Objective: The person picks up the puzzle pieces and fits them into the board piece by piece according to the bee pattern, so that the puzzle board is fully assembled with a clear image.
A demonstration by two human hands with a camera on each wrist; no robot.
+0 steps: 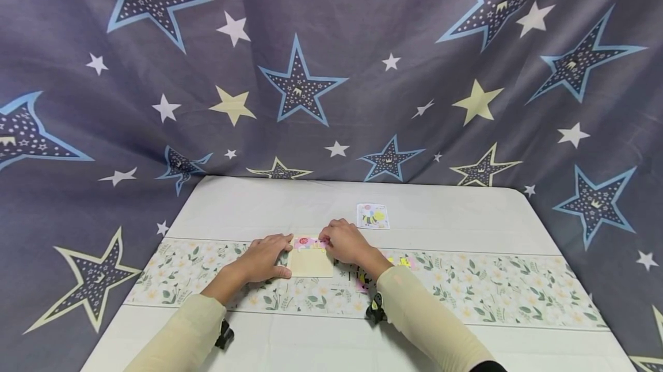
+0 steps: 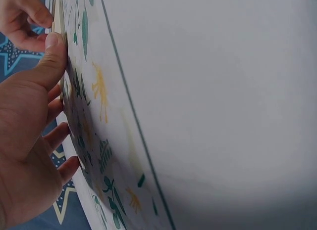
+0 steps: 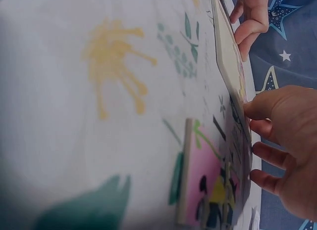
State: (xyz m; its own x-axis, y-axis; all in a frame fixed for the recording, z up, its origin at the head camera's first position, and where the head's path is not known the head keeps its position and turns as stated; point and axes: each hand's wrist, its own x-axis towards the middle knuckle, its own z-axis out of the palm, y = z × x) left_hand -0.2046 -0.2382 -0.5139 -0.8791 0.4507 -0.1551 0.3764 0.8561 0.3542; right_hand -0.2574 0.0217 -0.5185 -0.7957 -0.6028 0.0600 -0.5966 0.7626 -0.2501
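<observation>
A pale, flat puzzle board (image 1: 311, 264) lies on the floral strip, with a row of pink picture pieces (image 1: 304, 242) along its far edge. Against the board's left side rests my left hand (image 1: 266, 258), thumb near the front corner and fingers toward the back. In the left wrist view its thumb (image 2: 55, 47) touches the board's edge. My right hand (image 1: 346, 240) is at the far right corner, its fingertips pinching a pink puzzle piece (image 1: 322, 243) that they partly cover. Loose pink puzzle pieces (image 3: 200, 175) lie close to that hand, partly hidden beneath the forearm in the head view.
Behind the board lies a square card (image 1: 372, 216) with a bee picture. More yellow-and-pink pieces (image 1: 405, 261) sit right of the right wrist. The white table (image 1: 269, 202) ends at a dark star-patterned curtain (image 1: 331, 101).
</observation>
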